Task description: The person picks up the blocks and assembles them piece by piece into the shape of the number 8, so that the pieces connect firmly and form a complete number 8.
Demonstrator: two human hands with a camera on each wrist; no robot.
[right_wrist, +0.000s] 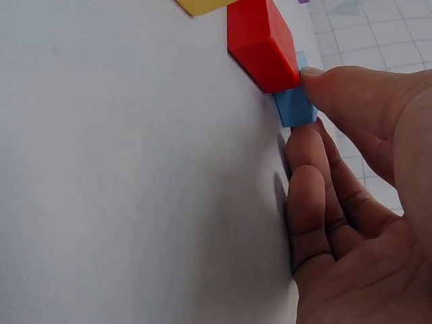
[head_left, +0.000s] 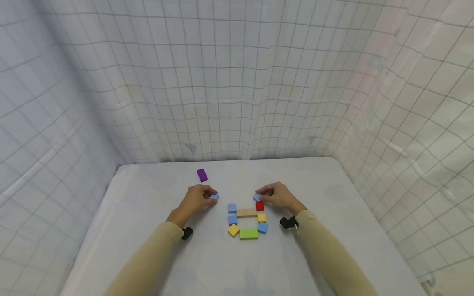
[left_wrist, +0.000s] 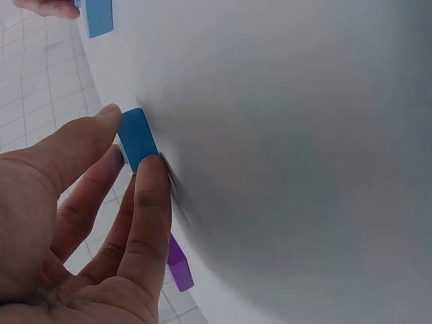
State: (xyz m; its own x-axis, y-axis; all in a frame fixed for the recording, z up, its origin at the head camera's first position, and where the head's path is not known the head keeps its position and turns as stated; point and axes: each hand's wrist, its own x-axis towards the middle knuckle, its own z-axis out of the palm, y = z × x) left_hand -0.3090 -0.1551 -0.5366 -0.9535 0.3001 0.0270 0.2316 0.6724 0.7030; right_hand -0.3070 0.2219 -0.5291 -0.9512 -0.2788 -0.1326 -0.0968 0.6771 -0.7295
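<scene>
Between thumb and fingers, my left hand (head_left: 196, 198) pinches a small blue block (left_wrist: 138, 138) close to the white tabletop. On the other side, my right hand (head_left: 277, 195) pinches a second blue block (right_wrist: 295, 106), which sits just behind a red block (right_wrist: 263, 46). Below the red one lies a yellow block (head_left: 261, 218), then a tilted blue block (head_left: 262, 227). A tan wooden strip (head_left: 246, 213) runs across to two blue blocks (head_left: 232, 208) on the left. Nearer me are a turned yellow block (head_left: 233, 230) and a longer green block (head_left: 249, 234).
A purple block (head_left: 202, 174) lies apart near the table's back edge, beyond my left hand. The white table (head_left: 148, 263) has grid-patterned curtains (head_left: 229, 82) behind it and along both sides.
</scene>
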